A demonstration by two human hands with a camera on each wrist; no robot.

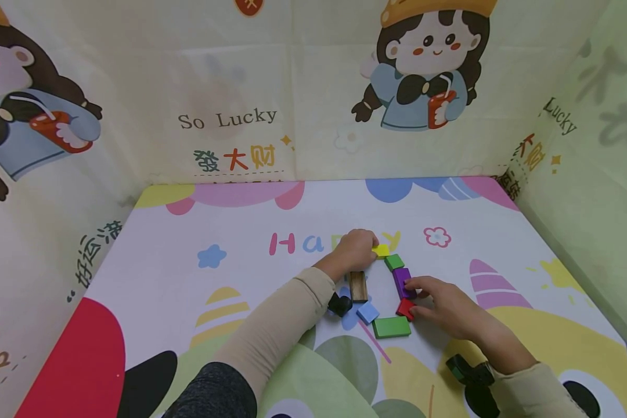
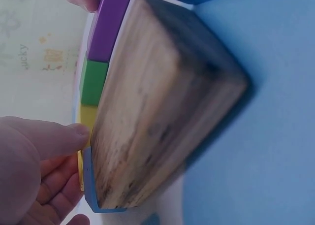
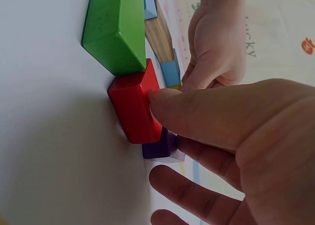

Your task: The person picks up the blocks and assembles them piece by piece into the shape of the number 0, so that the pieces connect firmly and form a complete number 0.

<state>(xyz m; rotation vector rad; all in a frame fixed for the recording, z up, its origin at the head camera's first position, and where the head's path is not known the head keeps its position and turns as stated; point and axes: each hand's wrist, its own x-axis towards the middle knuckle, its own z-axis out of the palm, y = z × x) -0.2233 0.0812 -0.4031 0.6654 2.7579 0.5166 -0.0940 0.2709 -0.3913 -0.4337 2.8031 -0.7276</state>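
Colored blocks form a ring on the patterned mat. My left hand [image 1: 354,251] pinches the yellow block [image 1: 381,251] at the far end; beside it in the left wrist view are a blue block [image 2: 90,185] and a brown wooden block [image 2: 142,112]. My right hand [image 1: 446,305] lies along the ring's right side. Its thumb touches the red block [image 3: 135,107], while the index finger rests at the purple block [image 1: 403,283]. A small green block [image 1: 394,262] sits between purple and yellow. A longer green block [image 1: 392,327] and a light blue block [image 1: 367,313] make the near side.
A printed fabric wall [image 1: 324,87] rises behind the mat [image 1: 162,249] and at both sides. Dark wrist cameras are strapped on, the left one [image 1: 339,304] close to the brown block and the right one [image 1: 470,371] nearer the front.
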